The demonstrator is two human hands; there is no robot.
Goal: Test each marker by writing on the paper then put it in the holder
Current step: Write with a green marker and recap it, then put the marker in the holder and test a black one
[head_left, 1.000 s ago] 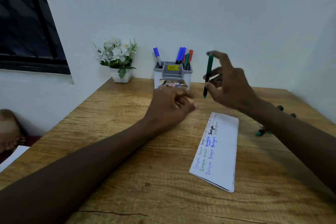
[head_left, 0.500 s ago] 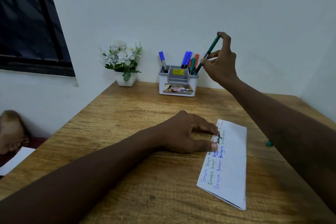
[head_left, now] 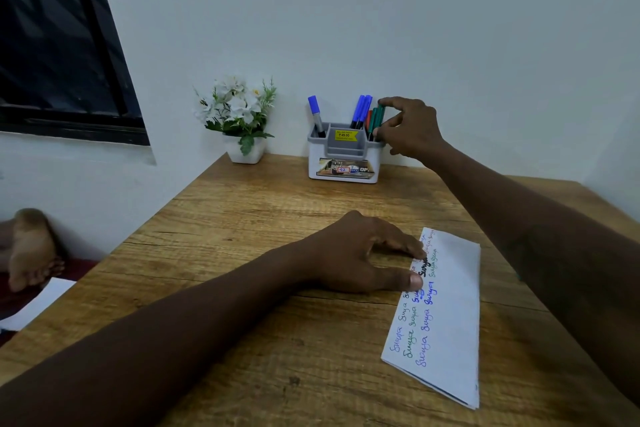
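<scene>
Nearest on the desk (head_left: 242, 218) lies the folded paper (head_left: 453, 305), slanting from near right toward the far centre. Its left margin is filled with rows of the same short word in blue, green and black ink, so several markers look already tested. The left hand (head_left: 363, 253) rests flat at the paper's far left edge, thumb and fingertips spread and pressing on the written part; its grip is apart and holds nothing, only pinning the sheet.

Farther back, near the wall, stands the grey and white holder (head_left: 343, 156). One blue marker (head_left: 316, 114) leans in its left compartment; two more blue ones, a red one and a green one stand bunched in the right compartment. The right hand (head_left: 410, 125) is at the holder's right side, thumb and fingers closed on the green marker (head_left: 380, 118), which stands nearly upright with its lower end already down inside the right compartment beside the other green one. That grip is clamped on the marker and not yet released.

To the holder's left sits a small white pot of white flowers (head_left: 239, 114), well apart from the work.

By my reading, this marker's test is done and its stowing is nearly complete; letting go is what remains. A speck of teal (head_left: 518, 276) shows beside the right forearm, too hidden to identify, so whether untested markers remain cannot be told.
</scene>
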